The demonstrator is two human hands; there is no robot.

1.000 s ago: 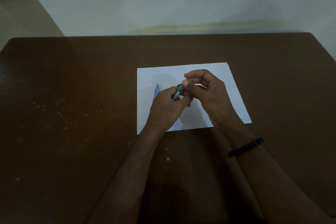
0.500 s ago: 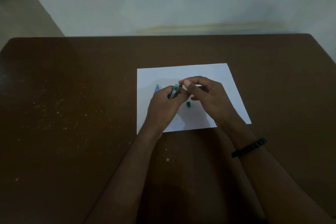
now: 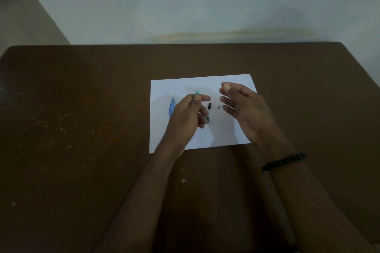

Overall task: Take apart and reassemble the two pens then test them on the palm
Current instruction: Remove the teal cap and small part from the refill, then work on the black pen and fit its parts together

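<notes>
My left hand (image 3: 188, 115) grips a green pen barrel (image 3: 197, 92) over the white paper sheet (image 3: 205, 86); only the barrel's top end pokes out above the fingers. My right hand (image 3: 244, 109) hovers to the right of it with relaxed fingers and holds nothing. Between the hands, a small black pen part (image 3: 209, 106) and a tiny grey piece (image 3: 218, 107) lie on the paper. A small green piece (image 3: 207, 118) sits by my left fingertips. A blue pen (image 3: 172, 106) lies on the paper left of my left hand, partly hidden by it.
The paper lies on a dark brown table (image 3: 82, 129) whose far edge meets a pale wall (image 3: 185, 6). A black bead bracelet (image 3: 284, 161) circles my right wrist.
The hands have moved apart. My right hand let go of the pen and opened, and a black part and a grey piece now lie on the paper between the hands.
</notes>
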